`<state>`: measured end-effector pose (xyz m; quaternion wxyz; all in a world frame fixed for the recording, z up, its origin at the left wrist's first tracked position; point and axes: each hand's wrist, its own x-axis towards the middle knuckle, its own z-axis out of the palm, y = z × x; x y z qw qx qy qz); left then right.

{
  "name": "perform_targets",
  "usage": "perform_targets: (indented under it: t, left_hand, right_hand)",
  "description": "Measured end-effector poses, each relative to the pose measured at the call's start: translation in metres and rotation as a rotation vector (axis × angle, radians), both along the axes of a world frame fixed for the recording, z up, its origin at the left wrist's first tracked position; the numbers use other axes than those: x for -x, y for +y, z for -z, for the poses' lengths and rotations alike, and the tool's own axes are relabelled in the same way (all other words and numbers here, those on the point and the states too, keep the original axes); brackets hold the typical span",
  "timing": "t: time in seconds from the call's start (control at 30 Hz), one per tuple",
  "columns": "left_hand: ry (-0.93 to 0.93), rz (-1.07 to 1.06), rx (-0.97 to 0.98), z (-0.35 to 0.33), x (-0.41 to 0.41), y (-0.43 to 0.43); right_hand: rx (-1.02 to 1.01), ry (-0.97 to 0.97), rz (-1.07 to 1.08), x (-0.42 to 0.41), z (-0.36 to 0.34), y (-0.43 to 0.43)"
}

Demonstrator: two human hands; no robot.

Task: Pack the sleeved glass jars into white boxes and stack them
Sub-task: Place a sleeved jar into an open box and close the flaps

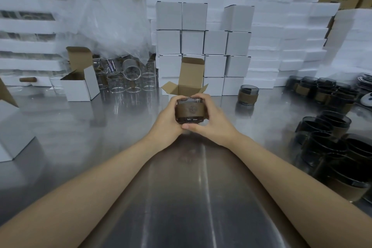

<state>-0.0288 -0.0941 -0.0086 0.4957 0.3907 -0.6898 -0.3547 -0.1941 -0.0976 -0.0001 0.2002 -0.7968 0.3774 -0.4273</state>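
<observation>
Two bare forearms reach out over a steel table (112, 127). The left hand (167, 121) and the right hand (215, 121) grip one sleeved glass jar (189, 111) between them. The fingers of both hands curl round its sides and the thumbs meet at its near lower edge. The jar is of dark glass with a brown sleeve, and it is held above the table at centre, just on the near side of an open white box (191, 76) whose lid flap stands upright and whose side flaps are spread. At the near right stands a cluster of dark sleeved jars (326, 141). A single sleeved jar (248, 94) stands apart, right of the open box. At the left a second open box (80, 86) stands beside a group of clear glass jars (128, 80). Behind the open box rises a stack of closed white boxes (203, 42). A crumpled plastic bag (112, 16) lies at the far left, and foam slabs (281, 26) are piled at the far right.
</observation>
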Motion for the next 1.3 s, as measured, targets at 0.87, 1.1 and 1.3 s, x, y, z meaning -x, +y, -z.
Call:
perform_targets:
  t: [0.87,1.1,1.3]
  left_hand:
    - [-0.02,-0.264,0.324,-0.009,0.001,0.011]
    - [0.012,-0.194,0.344,-0.009,0.001,0.011]
    - [0.011,-0.187,0.333,-0.007,-0.001,0.008]
  right_hand:
    - [0.103,-0.128,0.105,0.001,0.002,-0.008]
    - [0.077,-0.075,0.076,0.001,0.002,-0.013]
    - [0.089,-0.074,0.104,0.002,0.004,-0.014]
